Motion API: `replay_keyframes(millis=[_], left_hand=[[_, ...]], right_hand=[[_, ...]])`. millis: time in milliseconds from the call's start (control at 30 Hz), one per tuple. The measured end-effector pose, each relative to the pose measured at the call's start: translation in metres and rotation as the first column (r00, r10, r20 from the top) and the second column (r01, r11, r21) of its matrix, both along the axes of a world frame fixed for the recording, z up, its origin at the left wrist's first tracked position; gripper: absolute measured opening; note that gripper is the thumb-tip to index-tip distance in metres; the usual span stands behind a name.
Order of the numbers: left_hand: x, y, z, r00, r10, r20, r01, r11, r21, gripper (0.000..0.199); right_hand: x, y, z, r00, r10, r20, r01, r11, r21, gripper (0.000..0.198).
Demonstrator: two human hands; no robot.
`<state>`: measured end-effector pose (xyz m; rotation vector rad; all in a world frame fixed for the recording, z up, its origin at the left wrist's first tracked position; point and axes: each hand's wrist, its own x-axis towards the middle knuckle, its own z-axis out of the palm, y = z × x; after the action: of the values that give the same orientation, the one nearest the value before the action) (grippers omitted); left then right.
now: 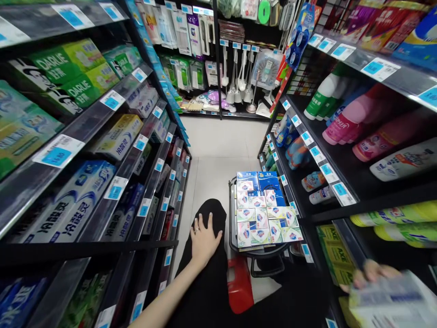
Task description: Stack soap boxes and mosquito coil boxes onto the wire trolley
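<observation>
My left hand (203, 239) rests on my black-clad knee (211, 212), palm down with the fingers spread, a ring on one of them. Low on the right, my right hand (370, 272) is closed on a white box (392, 303) with pale green edges. Motion blurs its print, and part of it falls outside the picture. Just left of that hand, yellow-green AXE packs (337, 255) sit on the lower shelf. Between my knee and the right shelves, many small soap boxes (261, 218) lie on blue boxes (271, 182) in a black-rimmed basket (232, 214).
Toothpaste shelves (112, 187) line the left side of the aisle; bottle shelves (327, 173) line the right. Brushes and other goods hang on a rack (220, 59) at the far end. A red plastic object (240, 284) is below the basket, and pale floor tiles (221, 141) run ahead.
</observation>
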<state>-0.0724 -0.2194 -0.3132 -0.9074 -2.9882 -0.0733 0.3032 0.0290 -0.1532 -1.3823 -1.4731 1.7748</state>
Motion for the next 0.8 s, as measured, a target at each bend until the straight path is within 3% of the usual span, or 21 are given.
replay_keyframes(millis=[100,167,233,267,300,367,533,800], left_hand=[[0.000,0.000,-0.001,1.000,0.002,0.000,-0.002,1.000,0.008,0.071],[0.001,-0.001,-0.001,1.000,0.006,0.004,-0.006,1.000,0.014,0.070],[0.001,-0.002,0.000,1.000,0.009,0.011,-0.010,1.000,0.023,0.070],[0.001,-0.002,0.001,1.000,0.013,0.015,-0.013,1.000,0.027,0.070],[0.001,-0.003,0.001,1.000,0.016,0.019,-0.017,0.999,0.028,0.069],[0.001,-0.004,0.001,0.999,0.027,0.029,-0.027,0.999,0.025,0.069],[-0.001,-0.004,0.001,0.997,0.052,0.059,-0.053,0.999,0.000,0.068],[-0.004,-0.002,-0.002,0.989,0.074,0.127,-0.078,0.997,0.026,0.070]], right_hand=[[-0.089,0.010,-0.009,0.975,0.063,-0.211,-0.070,0.997,-0.026,0.060],[-0.153,0.035,-0.022,0.969,0.187,-0.163,-0.184,0.982,0.035,0.070],[-0.212,0.065,-0.044,0.957,0.289,0.026,-0.290,0.949,0.125,0.076],[-0.238,0.080,-0.057,0.934,0.282,0.220,-0.325,0.925,0.199,0.076],[-0.261,0.092,-0.071,0.877,0.285,0.387,-0.391,0.892,0.229,0.075],[-0.298,0.109,-0.098,0.783,0.277,0.556,-0.472,0.848,0.242,0.069],[-0.353,0.121,-0.144,0.601,0.317,0.734,-0.613,0.772,0.168,0.055],[-0.385,0.130,-0.175,0.339,0.288,0.896,-0.742,0.667,0.066,0.040]])
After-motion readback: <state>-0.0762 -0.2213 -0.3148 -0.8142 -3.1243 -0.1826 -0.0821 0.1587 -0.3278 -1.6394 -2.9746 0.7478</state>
